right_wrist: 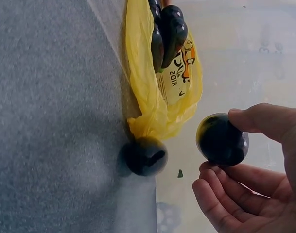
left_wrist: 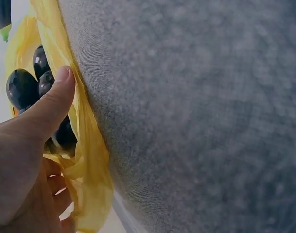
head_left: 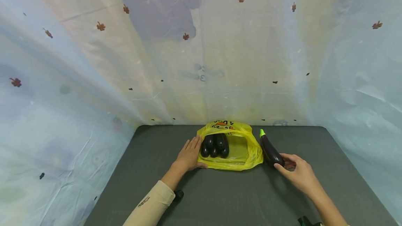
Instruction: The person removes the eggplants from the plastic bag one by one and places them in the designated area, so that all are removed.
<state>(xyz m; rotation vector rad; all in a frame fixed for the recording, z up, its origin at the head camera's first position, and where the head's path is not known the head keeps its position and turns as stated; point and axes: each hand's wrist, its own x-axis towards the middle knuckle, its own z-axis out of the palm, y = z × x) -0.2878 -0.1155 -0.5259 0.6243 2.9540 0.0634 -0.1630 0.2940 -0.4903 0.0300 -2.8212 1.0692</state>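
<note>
A yellow plastic bag (head_left: 238, 165) lies on its side with its mouth toward me, several dark eggplants (head_left: 214, 145) stacked in its left part. My left hand (head_left: 188, 154) holds the bag's left edge, the thumb along the front rim and the fingers against the outside. To the right of the bag, my right hand (head_left: 298, 172) grips another eggplant (head_left: 270, 151) near its rounded end, between thumb and fingers. Its green stem end points away from me. The right wrist view shows one more eggplant (right_wrist: 145, 156) on the table beside the bag, mostly hidden from the head view.
A dark grey table (head_left: 232, 198) stretches under both hands. Patterned plastic sheeting (head_left: 251, 62) hangs behind it and at both sides. Printed lettering marks the back of the bag.
</note>
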